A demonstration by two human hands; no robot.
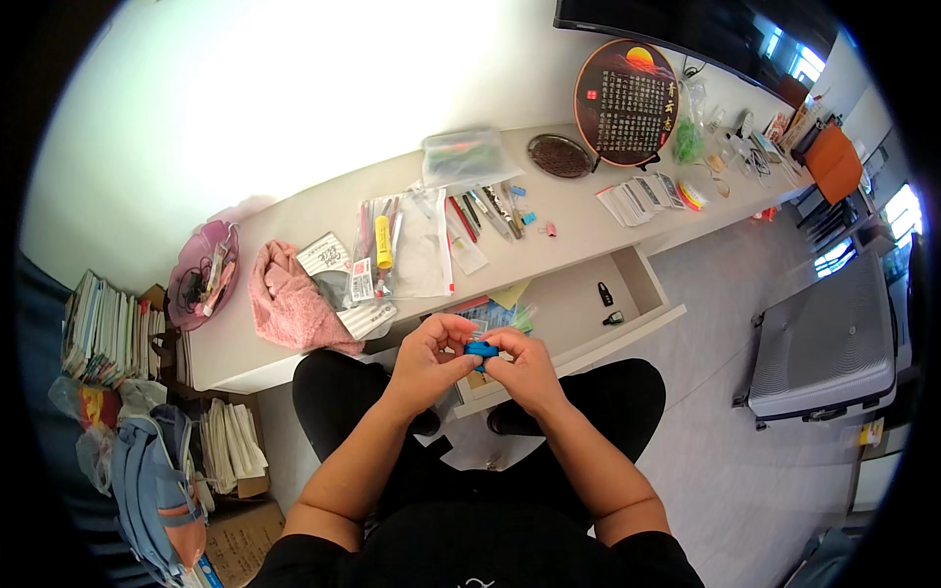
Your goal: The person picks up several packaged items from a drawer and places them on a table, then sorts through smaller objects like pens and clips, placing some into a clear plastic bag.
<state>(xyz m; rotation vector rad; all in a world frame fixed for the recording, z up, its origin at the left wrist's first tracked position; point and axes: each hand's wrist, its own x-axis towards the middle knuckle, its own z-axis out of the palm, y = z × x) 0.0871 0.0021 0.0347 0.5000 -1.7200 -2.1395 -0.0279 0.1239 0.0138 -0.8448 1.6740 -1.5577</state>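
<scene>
A long desk (323, 211) carries a pink cloth (286, 299) and pens in clear bags (407, 245); its drawer (578, 314) stands open. Over the lap, left hand (428, 358) and right hand (524, 365) pinch a small blue thing (480, 348), perhaps a clip, fingers curled tight.

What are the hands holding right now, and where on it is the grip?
A small blue object is pinched between both hands: left hand on its left end, right hand on its right end. What it is cannot be told.

Open drawer (588, 304) below desk (578, 230); suitcase (823, 343) at right.
</scene>
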